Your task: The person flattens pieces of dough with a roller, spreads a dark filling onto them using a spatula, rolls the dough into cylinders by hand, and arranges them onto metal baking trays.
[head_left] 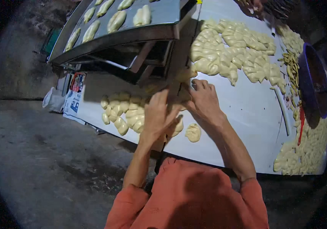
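At far left, a raised metal tray (166, 15) is lined with elongated pale dough pieces (116, 21), set apart from one another. Below it, a cluster of small dough lumps (123, 107) is packed closely on the table, reaching up to the left hand (156, 112). That hand is held with its fingers bent downward; whether anything is pinched by it cannot be told, as the fingertips are hidden. Just right of it, a lone flattened dough round (193, 133) is left untouched, nearest the table's front edge. Above that round, the right hand (203, 97) is held palm down with its fingers curled toward the left hand; its grip cannot be made out either. Farther right, a broad spread of dough portions (232, 49) is laid across the white tabletop (247, 122), beyond which a purple bowl (312, 80) is placed. The dough is judged light, soft, somewhat slick and easily dented or stretched; each piece is best taken lightly by its sides, with flat fingers.
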`<state>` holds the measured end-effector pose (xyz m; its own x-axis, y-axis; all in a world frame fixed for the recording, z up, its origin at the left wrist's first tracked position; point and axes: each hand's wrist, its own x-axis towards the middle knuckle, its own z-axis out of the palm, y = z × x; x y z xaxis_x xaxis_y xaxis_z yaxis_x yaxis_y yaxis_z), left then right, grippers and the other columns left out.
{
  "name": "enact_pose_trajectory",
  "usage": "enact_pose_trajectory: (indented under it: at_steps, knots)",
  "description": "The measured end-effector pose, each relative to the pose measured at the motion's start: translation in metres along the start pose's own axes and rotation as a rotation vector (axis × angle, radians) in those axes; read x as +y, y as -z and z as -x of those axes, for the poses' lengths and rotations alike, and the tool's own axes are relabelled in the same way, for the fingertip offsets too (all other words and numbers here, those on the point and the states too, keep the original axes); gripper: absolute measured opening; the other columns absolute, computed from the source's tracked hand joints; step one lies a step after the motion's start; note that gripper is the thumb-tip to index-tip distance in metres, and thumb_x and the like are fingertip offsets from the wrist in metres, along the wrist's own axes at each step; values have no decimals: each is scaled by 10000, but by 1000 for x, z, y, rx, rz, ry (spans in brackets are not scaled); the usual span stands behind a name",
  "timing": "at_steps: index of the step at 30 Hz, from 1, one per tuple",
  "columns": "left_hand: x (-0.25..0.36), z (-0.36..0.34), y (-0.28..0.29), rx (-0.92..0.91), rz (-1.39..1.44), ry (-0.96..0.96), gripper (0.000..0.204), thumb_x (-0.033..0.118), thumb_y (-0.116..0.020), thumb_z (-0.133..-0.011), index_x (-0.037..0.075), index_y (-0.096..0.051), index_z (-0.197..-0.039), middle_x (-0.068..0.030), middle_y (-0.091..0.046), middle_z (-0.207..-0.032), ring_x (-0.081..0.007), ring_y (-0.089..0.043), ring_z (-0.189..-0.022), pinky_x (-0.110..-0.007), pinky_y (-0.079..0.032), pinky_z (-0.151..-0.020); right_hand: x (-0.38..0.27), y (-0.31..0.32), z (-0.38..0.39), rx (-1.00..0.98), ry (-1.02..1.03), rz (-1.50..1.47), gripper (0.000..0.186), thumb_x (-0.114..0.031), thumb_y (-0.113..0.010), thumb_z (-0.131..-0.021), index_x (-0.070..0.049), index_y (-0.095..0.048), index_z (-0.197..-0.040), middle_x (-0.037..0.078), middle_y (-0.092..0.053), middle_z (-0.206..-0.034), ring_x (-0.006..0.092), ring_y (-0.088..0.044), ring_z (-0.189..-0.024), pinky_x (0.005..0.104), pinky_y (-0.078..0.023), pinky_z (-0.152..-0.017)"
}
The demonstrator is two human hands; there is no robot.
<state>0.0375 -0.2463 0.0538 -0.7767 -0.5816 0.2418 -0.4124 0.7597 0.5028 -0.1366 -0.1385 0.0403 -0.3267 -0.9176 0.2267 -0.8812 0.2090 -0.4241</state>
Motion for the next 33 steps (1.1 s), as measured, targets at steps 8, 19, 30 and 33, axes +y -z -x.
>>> enact_pose_trajectory:
  at_steps: [8, 19, 30, 33]
  knots:
    - [-7, -9, -27, -286, 9, 25, 409, 368, -734, -863, 1, -695, -1040, -251, -687, -955, -416, -652, -914, -518, -507, -837, 0, 8, -4, -210, -205, -544, 284, -183, -650, -858, -16, -618, -1086, 175, -641, -855, 294, -636, -793, 435, -495, -732]
    - [-8, -21, -25, -266, 179, -71, 273, 314, -704, -896, 50, -743, -952, -226, -696, -817, -435, -677, -778, -539, -521, -734, -12, 18, -2, -311, -557, -747, 310, -166, -721, -806, 13, -662, -1052, 89, -689, -865, 156, -628, -799, 323, -508, -721]
    - [-11, -21, -28, -368, -15, -50, 344, 395, -672, -930, 91, -764, -1064, -205, -696, -738, -410, -685, -682, -498, -544, -639, -4, 107, 81, 35, -578, -1433, 236, -98, -798, -803, -42, -651, -979, 59, -675, -917, 136, -642, -807, 269, -516, -721]
    - [19, -19, -12, -357, 32, -96, 587, 486, -685, -922, 58, -644, -1321, -204, -700, -1190, -362, -644, -1120, -498, -434, -959, 15, 96, 128, 81, -917, -819, 200, -111, -760, -865, -24, -650, -1007, 32, -653, -878, 101, -611, -788, 255, -503, -694]
